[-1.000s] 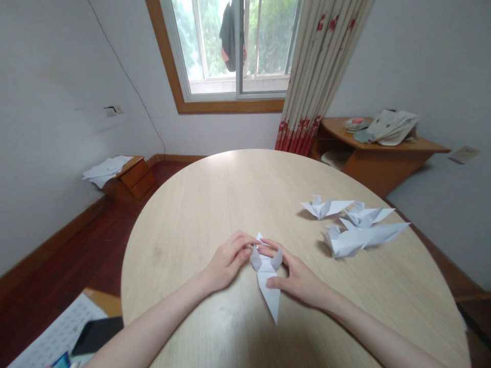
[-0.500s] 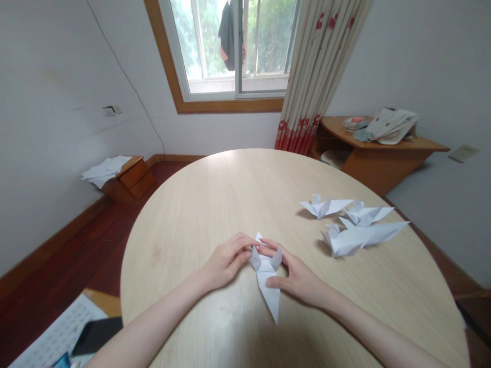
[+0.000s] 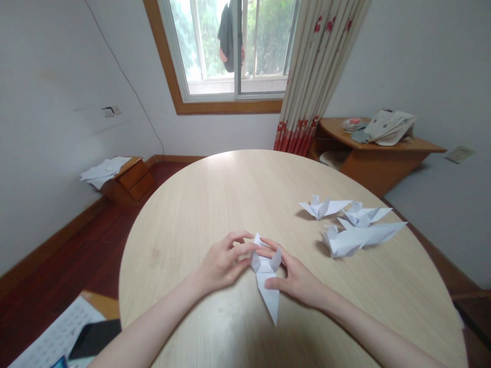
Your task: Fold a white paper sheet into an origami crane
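A partly folded white paper figure point(image 3: 267, 286) lies on the round light-wood table point(image 3: 215, 199), its long point aimed toward me. My left hand point(image 3: 222, 263) pinches the figure's upper left flap with thumb and fingertips, the other fingers lifted and curled. My right hand point(image 3: 297, 278) rests on the figure's right side, thumb pressing its middle and forefinger on the top flap.
Three finished white paper figures point(image 3: 351, 225) sit on the table to the right. A wooden side table point(image 3: 383, 151) with cloth items stands by the curtain point(image 3: 314, 76). A low drawer unit point(image 3: 128, 176) stands on the floor at left. Papers and a dark phone point(image 3: 94, 340) lie at bottom left.
My left hand's fingers have lifted and curled slightly while pinching the flap. The figure and my right hand have stayed in place.
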Demonstrator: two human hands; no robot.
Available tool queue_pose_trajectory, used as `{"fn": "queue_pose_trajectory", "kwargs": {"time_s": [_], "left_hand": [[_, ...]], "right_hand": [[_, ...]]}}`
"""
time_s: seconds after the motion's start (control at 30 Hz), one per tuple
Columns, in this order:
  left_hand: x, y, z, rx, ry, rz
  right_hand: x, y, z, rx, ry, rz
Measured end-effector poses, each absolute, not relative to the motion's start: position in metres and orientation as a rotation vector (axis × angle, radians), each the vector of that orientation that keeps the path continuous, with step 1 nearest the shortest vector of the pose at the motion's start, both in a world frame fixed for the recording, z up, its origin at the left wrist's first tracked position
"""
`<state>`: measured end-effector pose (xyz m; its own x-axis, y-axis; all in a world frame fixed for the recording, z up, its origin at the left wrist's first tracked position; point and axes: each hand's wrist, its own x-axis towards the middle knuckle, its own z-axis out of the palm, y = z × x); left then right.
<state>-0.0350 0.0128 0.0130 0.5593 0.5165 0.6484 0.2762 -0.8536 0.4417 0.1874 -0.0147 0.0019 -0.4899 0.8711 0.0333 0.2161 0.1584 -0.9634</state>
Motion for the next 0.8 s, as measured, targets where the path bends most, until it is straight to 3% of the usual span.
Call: {"fn": "queue_pose_trajectory", "kwargs": {"time_s": [0.8], "left_hand": [[-0.026,0.009,0.005,2.624,0.697,1.367]], "right_hand": [[0.186,-0.016,0.007,-1.083,-1.866,1.34]]}}
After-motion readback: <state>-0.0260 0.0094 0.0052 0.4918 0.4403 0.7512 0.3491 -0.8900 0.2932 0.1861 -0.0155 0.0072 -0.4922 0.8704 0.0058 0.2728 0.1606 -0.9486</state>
